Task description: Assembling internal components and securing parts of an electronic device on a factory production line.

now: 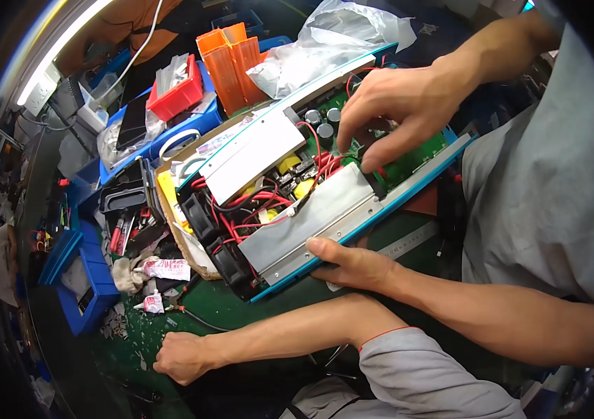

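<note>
While the person leans close over a green mat [227,307], an open power unit [311,216] with a blue-edged metal case lies slantwise on it, just in front of the person's grey shirt. In this head view, the only one, its lid is off, showing silver heat-sink plates, red wires [255,202], two black fans [202,220] at the far end and a green circuit board [419,155]. The left hand [353,267] grips the unit's near long edge, thumb flat on top of the rim and fingers tucked out of sight beneath, a closed hold that probably keeps the case from sliding. The right hand [401,105] arches over the board from above with fingers bent steeply down and close together. Its tips touch among the dark parts and red wires, but whether they pinch anything cannot be told. The arch likely keeps the palm clear of the tall components. A co-worker's hand [184,357] rests as a loose fist on the mat, apart from the unit, its forearm crossing below it. Behind the unit lie a clear plastic bag [339,42], an orange plastic piece [230,59], a red tray [178,91], blue bins and small tubes [164,269].
</note>
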A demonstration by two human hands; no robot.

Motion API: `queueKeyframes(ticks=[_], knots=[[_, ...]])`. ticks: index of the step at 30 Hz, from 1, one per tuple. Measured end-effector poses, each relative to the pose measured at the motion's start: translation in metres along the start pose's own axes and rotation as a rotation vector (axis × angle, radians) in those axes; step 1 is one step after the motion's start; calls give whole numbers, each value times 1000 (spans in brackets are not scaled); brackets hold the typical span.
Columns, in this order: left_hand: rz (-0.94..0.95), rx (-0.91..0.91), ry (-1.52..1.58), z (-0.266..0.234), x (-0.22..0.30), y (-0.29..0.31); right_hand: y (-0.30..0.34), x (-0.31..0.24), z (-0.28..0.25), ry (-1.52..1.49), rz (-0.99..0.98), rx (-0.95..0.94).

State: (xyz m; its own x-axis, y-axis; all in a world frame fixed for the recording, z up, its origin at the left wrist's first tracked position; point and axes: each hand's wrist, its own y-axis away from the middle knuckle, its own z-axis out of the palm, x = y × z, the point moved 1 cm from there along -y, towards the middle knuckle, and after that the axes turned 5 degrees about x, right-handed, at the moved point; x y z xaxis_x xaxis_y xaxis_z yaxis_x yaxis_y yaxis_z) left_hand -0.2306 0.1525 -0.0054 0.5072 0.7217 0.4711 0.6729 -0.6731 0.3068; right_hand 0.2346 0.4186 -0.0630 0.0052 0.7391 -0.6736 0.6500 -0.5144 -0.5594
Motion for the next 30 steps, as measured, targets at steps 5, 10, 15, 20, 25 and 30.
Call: queueKeyframes(ticks=[5,10,15,20,25,30], knots=[[-56,-2,-6,9,-8,-5,4,4,4,-12,33,-21],[-84,35,-14,8,-33,-17,7,3,3,-6,44,-24],[-98,48,-50,5,-38,-17,3,3,-1,-53,52,-20],[-97,37,-59,12,-26,-16,4,3,-6,-56,68,-34],[-129,31,12,4,-30,-11,3,2,-1,-59,64,-38],[-90,20,31,13,-14,-4,6,1,-6,-59,48,-14]])
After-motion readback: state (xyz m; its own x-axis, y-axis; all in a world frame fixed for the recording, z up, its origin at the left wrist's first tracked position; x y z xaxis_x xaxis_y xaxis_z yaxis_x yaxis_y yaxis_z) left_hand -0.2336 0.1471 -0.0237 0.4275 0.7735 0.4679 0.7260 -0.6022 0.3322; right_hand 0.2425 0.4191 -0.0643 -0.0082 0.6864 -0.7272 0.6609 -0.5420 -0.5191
